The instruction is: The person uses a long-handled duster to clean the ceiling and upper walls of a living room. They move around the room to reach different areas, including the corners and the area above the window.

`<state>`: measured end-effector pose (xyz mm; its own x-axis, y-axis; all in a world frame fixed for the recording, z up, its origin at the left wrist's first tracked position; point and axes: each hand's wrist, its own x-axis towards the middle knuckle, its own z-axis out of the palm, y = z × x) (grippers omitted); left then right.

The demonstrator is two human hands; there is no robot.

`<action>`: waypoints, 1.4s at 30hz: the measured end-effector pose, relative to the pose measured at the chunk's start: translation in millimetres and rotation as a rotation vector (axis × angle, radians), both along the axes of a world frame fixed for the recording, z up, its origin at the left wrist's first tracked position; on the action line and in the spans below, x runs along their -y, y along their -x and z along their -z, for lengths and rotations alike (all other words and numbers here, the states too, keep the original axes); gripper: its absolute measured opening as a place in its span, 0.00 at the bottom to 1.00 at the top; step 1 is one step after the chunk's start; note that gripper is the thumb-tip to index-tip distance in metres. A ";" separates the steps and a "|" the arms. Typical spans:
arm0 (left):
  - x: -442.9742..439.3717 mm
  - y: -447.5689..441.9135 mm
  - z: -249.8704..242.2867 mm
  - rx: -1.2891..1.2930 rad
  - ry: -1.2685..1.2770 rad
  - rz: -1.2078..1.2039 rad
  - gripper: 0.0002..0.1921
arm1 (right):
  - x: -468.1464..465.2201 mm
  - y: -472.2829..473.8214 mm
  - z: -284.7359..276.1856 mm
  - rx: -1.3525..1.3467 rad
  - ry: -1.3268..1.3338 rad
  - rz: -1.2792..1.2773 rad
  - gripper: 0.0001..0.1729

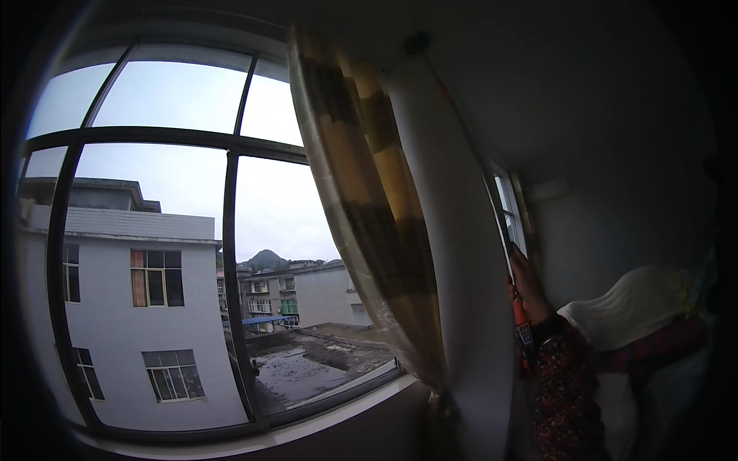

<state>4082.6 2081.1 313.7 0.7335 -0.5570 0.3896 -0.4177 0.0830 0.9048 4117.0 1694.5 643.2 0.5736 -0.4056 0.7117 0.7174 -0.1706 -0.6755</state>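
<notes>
My right hand (530, 288), in a dark floral sleeve with a black band at the wrist, is closed around a long telescopic pole (500, 213) at the right. Below the fingers the pole has an orange grip part with a label. It slants up and to the left, past an orange section, to a dark head (417, 43) near the ceiling; the head looks like a duster or brush, but is too dim to be sure. I cannot see my left hand.
A large dark-framed window (230, 242) fills the left, with buildings outside. A patterned brown and gold curtain (369, 219), gathered low, hangs beside a pale wall (461, 242). A smaller window (507, 201) and white bedding (628, 305) are farther right.
</notes>
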 end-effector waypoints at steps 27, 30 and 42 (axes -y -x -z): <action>269.5 -58.7 -75.0 0.309 -0.016 0.256 0.11 | -83.0 139.0 300.9 -0.339 -0.450 -0.254 0.20; 297.0 -74.4 -178.9 0.237 0.126 0.296 0.15 | -55.7 113.6 225.8 -0.359 -0.397 -0.211 0.28; 311.6 -96.3 -115.2 0.231 0.122 0.151 0.15 | -91.3 164.5 493.8 -0.611 0.048 0.275 0.21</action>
<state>4178.9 1769.5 428.9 0.5297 -0.5918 0.6076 -0.5863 0.2622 0.7665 3952.5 1785.8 149.4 0.7593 -0.5707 0.3126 0.1344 -0.3325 -0.9335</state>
